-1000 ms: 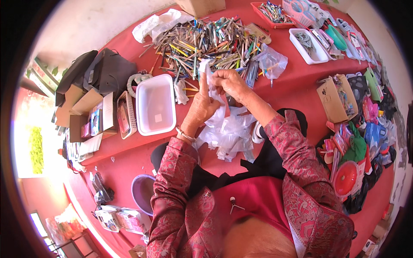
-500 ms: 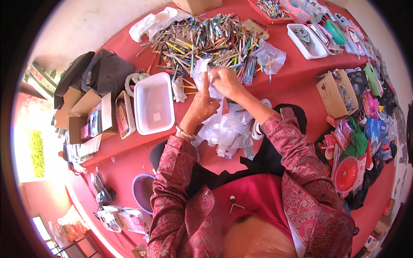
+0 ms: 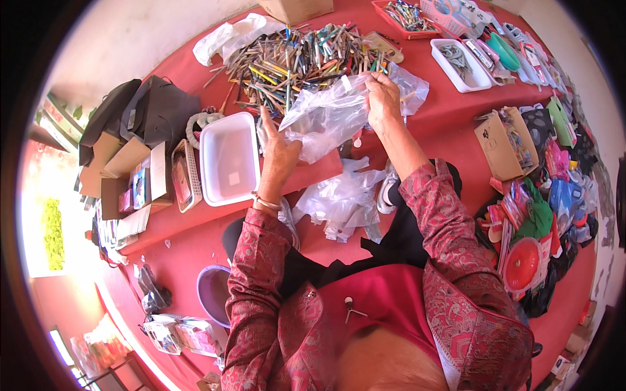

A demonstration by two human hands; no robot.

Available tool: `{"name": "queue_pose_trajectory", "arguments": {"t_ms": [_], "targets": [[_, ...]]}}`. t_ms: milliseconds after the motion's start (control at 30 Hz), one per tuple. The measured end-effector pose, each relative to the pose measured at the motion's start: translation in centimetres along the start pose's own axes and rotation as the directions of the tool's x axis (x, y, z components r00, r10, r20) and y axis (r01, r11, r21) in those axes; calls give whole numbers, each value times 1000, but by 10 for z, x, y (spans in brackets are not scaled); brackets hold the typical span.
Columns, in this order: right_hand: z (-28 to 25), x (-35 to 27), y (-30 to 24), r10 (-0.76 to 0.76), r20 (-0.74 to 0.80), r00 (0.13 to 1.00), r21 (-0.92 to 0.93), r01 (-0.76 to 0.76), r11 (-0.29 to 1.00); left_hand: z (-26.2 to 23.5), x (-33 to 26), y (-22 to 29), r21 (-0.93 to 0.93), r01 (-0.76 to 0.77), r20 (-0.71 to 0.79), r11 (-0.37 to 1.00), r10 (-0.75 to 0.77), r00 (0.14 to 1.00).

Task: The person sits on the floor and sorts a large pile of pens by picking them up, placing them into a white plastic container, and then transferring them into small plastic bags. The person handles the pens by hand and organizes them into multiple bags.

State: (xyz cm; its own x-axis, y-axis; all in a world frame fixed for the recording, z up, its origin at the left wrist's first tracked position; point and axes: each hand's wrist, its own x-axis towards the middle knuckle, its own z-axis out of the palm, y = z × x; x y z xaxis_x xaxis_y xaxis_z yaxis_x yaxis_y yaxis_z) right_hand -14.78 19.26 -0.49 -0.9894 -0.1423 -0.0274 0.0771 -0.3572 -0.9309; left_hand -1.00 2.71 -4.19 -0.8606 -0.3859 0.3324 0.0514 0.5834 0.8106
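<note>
A clear plastic bag [image 3: 329,116] is stretched out between my two hands, over the near edge of a heap of pens and pencils [image 3: 277,62]. My right hand [image 3: 383,103] pinches its upper right corner. At the bag's left side is my left hand [image 3: 279,159], index finger pointing up and the thumb side closed on the plastic. Below the bag, between my legs, lies a crumpled pile of clear plastic bags [image 3: 342,195]. Left of my left hand stands a white plastic basin [image 3: 225,150] with a small pale square on its bottom.
Opened cardboard boxes [image 3: 160,176], a narrow basket [image 3: 186,173] and dark bags [image 3: 163,107] stand at left. A purple bowl [image 3: 214,293] sits lower left. To the right are a white tray [image 3: 479,81], a cardboard box [image 3: 499,146] and piled packets with a red bowl [image 3: 523,264].
My hands have moved apart, the right one up and to the right, the left one down and to the left. The bunched plastic bag is now spread out between them.
</note>
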Motion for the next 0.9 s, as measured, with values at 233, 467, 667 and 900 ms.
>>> {"name": "queue_pose_trajectory", "arguments": {"t_ms": [233, 467, 667, 900], "targets": [[-3, 4, -2, -503, 217, 836, -572, 527, 629, -13, -3, 43, 199, 82, 81, 977, -100, 992], [19, -19, 4, -271, 671, 690, -439, 664, 605, -10, 8, 52, 288, -272, -256, 918, 347, 902], [27, -29, 13, -229, 796, 561, -443, 796, 413, -7, 7, 25, 203, 50, -56, 978, -40, 998], [0, -12, 12, -155, 702, 695, -699, 714, 37, -23, 9, 13, 317, 61, -71, 946, -40, 997]]}}
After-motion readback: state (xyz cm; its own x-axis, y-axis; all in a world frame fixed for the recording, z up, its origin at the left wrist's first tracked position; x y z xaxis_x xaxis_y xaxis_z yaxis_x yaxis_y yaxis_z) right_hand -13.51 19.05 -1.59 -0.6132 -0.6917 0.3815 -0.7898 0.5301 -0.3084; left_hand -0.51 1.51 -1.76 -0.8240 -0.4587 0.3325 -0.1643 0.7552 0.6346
